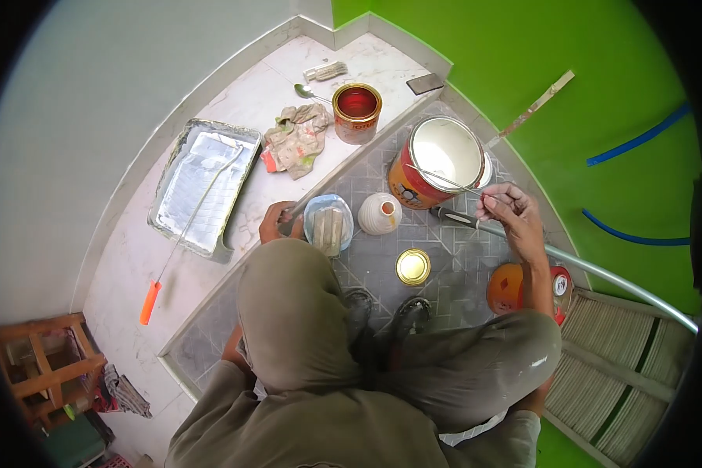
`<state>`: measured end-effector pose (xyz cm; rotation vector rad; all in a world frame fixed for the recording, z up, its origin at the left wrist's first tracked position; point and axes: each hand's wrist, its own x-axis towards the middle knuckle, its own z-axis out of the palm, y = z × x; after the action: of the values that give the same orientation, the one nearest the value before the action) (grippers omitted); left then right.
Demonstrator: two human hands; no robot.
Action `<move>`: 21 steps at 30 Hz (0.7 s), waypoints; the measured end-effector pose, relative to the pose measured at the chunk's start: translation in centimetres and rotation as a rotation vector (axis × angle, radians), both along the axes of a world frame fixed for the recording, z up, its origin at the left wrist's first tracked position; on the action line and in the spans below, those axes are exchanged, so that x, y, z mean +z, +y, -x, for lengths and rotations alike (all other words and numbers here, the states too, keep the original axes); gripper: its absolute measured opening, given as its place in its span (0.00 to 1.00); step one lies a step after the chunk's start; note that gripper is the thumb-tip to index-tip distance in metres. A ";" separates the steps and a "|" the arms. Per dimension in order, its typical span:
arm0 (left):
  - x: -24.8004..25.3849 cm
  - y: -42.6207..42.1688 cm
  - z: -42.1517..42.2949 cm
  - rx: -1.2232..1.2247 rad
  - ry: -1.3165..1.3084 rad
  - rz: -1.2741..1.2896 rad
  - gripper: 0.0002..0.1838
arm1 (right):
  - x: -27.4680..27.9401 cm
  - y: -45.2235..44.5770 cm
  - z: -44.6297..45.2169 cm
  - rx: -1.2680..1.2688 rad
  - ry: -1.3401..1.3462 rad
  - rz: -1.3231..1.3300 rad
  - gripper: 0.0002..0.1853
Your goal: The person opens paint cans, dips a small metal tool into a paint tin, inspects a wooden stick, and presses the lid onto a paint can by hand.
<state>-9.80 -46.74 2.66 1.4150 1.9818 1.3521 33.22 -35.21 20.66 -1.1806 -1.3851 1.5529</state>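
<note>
My right hand (513, 212) pinches a thin rod (448, 180) between thumb and fingers; its far length crosses the mouth of the open paint can (412, 184), at ten o'clock from the hand. I'd hold that pinch light but firm, tip over the white paint (444, 144), so any drips fall inside. My left hand (271, 224), at nine o'clock, sits by the ledge (288, 70) edge, partly hidden; I cannot tell its grip. Between them stands a ribbed bottle (380, 214), which my wrist should avoid. Farther out, at ten, sits a tin of red (357, 131).
</note>
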 end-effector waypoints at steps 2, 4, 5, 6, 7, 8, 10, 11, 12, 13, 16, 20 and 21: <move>-0.5 -0.3 0.1 0.065 0.000 -0.034 0.20 | 0.3 0.0 0.6 0.029 -0.022 -0.001 0.12; -1.1 -0.8 0.3 0.121 0.019 -0.090 0.19 | 0.1 0.2 1.1 0.054 -0.052 -0.007 0.12; -1.4 -0.9 0.5 0.122 0.027 -0.106 0.19 | 0.4 0.5 1.2 0.072 -0.083 -0.018 0.13; -1.5 -1.0 0.8 0.129 0.035 -0.123 0.19 | 0.7 0.9 1.4 0.093 -0.113 -0.031 0.13; -1.4 -1.3 1.1 0.135 0.047 -0.136 0.19 | 0.9 1.2 1.6 0.115 -0.140 -0.040 0.13; -1.3 -1.4 1.5 0.119 0.065 -0.124 0.18 | 1.1 1.4 1.8 0.137 -0.166 -0.048 0.14; -1.1 -1.5 2.3 0.090 0.099 -0.094 0.17 | 2.6 2.5 2.5 0.222 -0.298 -0.106 0.14; -0.6 -1.4 2.4 0.068 0.118 -0.093 0.17 | 3.5 3.1 2.8 0.261 -0.365 -0.135 0.14; -0.2 -1.1 2.5 0.044 0.137 -0.092 0.17 | 4.2 3.6 3.3 0.287 -0.397 -0.166 0.14; 0.1 -0.7 2.6 0.017 0.156 -0.092 0.16 | 4.9 4.2 4.0 0.310 -0.430 -0.197 0.14; -0.3 1.8 3.6 -0.086 0.232 -0.119 0.19 | 6.4 6.1 5.9 0.373 -0.508 -0.288 0.14; -0.2 6.1 4.3 -0.134 0.274 -0.073 0.21 | 7.3 10.1 6.7 0.394 -0.549 -0.402 0.13; -0.5 7.2 4.6 -0.135 0.281 -0.064 0.20 | 7.2 11.2 6.5 0.359 -0.552 -0.416 0.13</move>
<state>-14.43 -39.58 2.16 1.8204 1.9808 1.2232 26.74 -24.01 27.82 -1.1832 -2.2594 1.1013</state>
